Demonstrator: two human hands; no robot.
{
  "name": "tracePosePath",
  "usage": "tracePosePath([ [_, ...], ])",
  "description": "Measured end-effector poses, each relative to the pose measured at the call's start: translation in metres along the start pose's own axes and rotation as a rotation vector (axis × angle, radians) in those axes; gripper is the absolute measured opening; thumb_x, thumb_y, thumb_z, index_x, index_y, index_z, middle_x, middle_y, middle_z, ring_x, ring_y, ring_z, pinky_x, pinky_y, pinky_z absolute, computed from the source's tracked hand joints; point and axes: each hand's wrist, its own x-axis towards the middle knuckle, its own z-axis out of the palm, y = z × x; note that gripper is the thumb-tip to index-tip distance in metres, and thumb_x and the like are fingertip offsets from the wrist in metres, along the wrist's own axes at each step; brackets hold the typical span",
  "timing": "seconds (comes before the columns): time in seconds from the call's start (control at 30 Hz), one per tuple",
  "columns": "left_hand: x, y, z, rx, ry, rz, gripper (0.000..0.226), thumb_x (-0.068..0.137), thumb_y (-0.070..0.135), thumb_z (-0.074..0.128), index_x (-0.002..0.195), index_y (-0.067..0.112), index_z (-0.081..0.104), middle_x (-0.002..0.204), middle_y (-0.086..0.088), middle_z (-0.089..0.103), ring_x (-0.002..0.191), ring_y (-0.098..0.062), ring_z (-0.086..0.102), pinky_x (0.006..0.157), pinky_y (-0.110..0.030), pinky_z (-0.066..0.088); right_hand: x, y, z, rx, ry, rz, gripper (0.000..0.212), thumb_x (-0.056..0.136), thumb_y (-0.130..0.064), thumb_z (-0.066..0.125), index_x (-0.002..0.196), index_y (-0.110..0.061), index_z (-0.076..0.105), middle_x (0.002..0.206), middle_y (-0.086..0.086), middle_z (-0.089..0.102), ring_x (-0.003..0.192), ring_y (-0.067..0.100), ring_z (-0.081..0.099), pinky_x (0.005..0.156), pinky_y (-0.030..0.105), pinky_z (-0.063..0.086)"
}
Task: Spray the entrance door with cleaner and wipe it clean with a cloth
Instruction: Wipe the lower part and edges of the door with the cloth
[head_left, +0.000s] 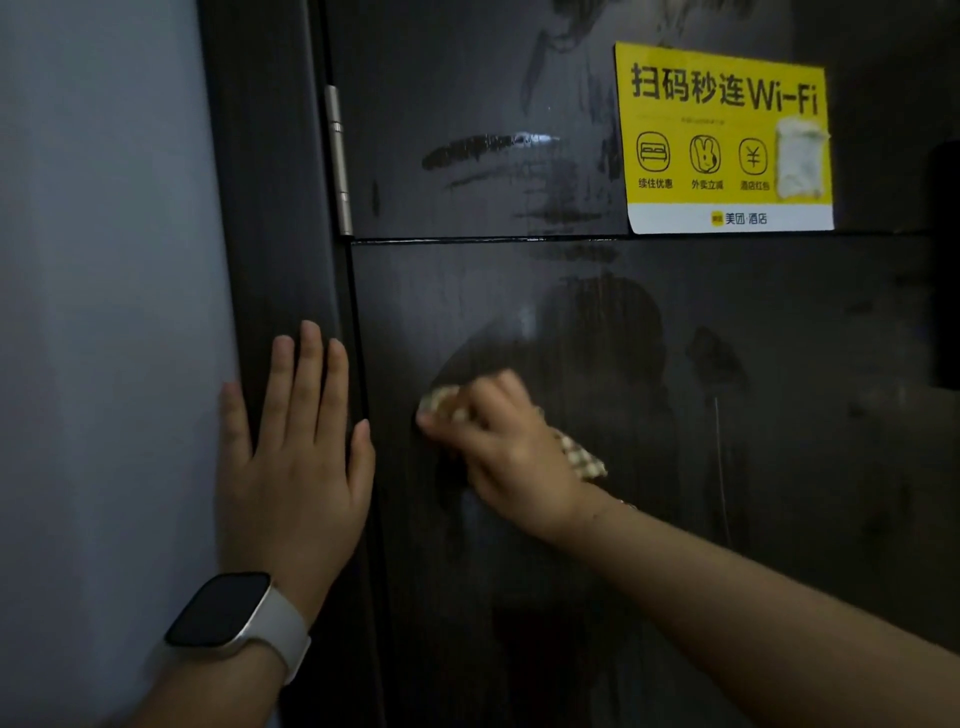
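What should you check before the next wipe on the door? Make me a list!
1. Cloth held firmly: ok. The right hand grips the checked cloth, bunched under its fingers.
2. Cloth against the door: ok, it presses on the lower panel.
3. Body steadied: ok. The left hand rests flat on the door frame, fingers straight.
4. Wet cleaner left to wipe: not ok. Streaks show on the upper panel.
5. Yellow Wi-Fi sticker kept dry: cannot tell; smears lie close beside it.
6. Spray bottle handy: cannot tell, none is in view.
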Motion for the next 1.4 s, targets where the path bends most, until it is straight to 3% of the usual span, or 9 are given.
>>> tracePosePath([
  [0.1, -0.001, 0.0, 0.0, -0.003, -0.012, -0.009, 0.065, 0.097, 0.033, 0.032, 0.154, 0.006, 0.015, 0.162, -0.011, 0.007, 0.15, -0.025, 0.004, 0.118, -0.057, 0.011, -0.014, 0.033, -0.026, -0.033, -0.167, -0.169, 0.034, 0.092, -0.002, 0.047, 0.118, -0.004, 0.067, 0.1, 0.016, 0.058, 0.087, 0.027, 0.045, 0.075, 0.032, 0.036],
  [0.27, -0.001, 0.001, -0.001, -0.023, -0.017, -0.013, 0.064, 0.098, 0.033, 0.029, 0.154, 0.007, 0.013, 0.163, -0.011, 0.007, 0.15, -0.026, 0.005, 0.118, -0.057, 0.011, 0.003, 0.104, -0.061, -0.18, 0.291, 0.44, 0.027, 0.083, 0.007, 0.055, 0.099, -0.006, 0.073, 0.091, 0.017, 0.055, 0.087, 0.037, 0.05, 0.077, 0.03, 0.04],
  [0.37, -0.001, 0.002, 0.0, -0.027, -0.008, -0.016, 0.064, 0.098, 0.033, 0.028, 0.154, 0.006, 0.015, 0.162, -0.011, 0.007, 0.15, -0.026, 0.005, 0.118, -0.057, 0.011, 0.027, 0.091, -0.04, -0.127, 0.469, 0.655, 0.033, 0.079, 0.01, 0.054, 0.098, -0.009, 0.073, 0.093, 0.013, 0.055, 0.091, 0.028, 0.047, 0.08, 0.022, 0.039],
  [0.6, 0.0, 0.001, -0.001, -0.03, 0.01, -0.003, 0.064, 0.097, 0.033, 0.031, 0.153, 0.006, 0.017, 0.162, -0.012, 0.009, 0.15, -0.027, 0.008, 0.118, -0.056, 0.011, 0.056, 0.04, -0.017, -0.038, 0.235, 0.193, 0.036, 0.085, -0.001, 0.067, 0.121, -0.004, 0.065, 0.095, 0.012, 0.064, 0.089, 0.021, 0.049, 0.079, 0.019, 0.035],
  [0.83, -0.001, 0.001, 0.001, -0.036, 0.008, -0.02, 0.064, 0.097, 0.033, 0.031, 0.154, 0.007, 0.016, 0.163, -0.01, 0.007, 0.15, -0.025, 0.006, 0.118, -0.056, 0.013, 0.025, 0.096, -0.06, -0.06, 0.568, 0.802, 0.009, 0.087, -0.016, 0.068, 0.095, -0.012, 0.071, 0.091, 0.003, 0.067, 0.089, 0.024, 0.061, 0.076, 0.03, 0.046],
  [0.9, -0.001, 0.001, 0.001, -0.037, 0.017, -0.022, 0.063, 0.097, 0.032, 0.032, 0.153, 0.007, 0.018, 0.162, -0.01, 0.009, 0.15, -0.025, 0.008, 0.118, -0.056, 0.014, 0.039, 0.084, -0.046, -0.084, 0.578, 0.766, 0.009, 0.085, -0.01, 0.067, 0.092, -0.012, 0.072, 0.088, 0.005, 0.067, 0.086, 0.029, 0.06, 0.073, 0.028, 0.041],
  [1.07, -0.001, 0.001, 0.001, -0.024, 0.028, -0.009, 0.063, 0.097, 0.031, 0.036, 0.153, 0.006, 0.021, 0.162, -0.011, 0.012, 0.149, -0.026, 0.012, 0.117, -0.057, 0.016, 0.091, 0.015, 0.003, -0.015, 0.404, 0.355, 0.019, 0.083, 0.002, 0.066, 0.098, -0.009, 0.071, 0.093, 0.006, 0.065, 0.09, 0.018, 0.049, 0.076, 0.018, 0.036],
  [1.2, -0.001, 0.0, 0.0, -0.023, 0.027, -0.005, 0.063, 0.097, 0.032, 0.036, 0.153, 0.007, 0.021, 0.162, -0.011, 0.012, 0.149, -0.026, 0.012, 0.117, -0.056, 0.016, 0.098, 0.014, 0.003, -0.028, 0.295, 0.188, 0.017, 0.084, -0.001, 0.062, 0.098, -0.004, 0.072, 0.093, 0.01, 0.066, 0.086, 0.027, 0.055, 0.075, 0.027, 0.043],
  [1.4, -0.001, 0.0, 0.001, -0.044, 0.022, -0.014, 0.062, 0.098, 0.034, 0.032, 0.153, 0.008, 0.02, 0.162, -0.01, 0.012, 0.149, -0.026, 0.012, 0.117, -0.056, 0.017, 0.061, 0.064, -0.034, -0.114, 0.438, 0.539, 0.016, 0.083, 0.0, 0.068, 0.096, -0.009, 0.072, 0.091, 0.008, 0.065, 0.086, 0.029, 0.056, 0.072, 0.038, 0.048],
])
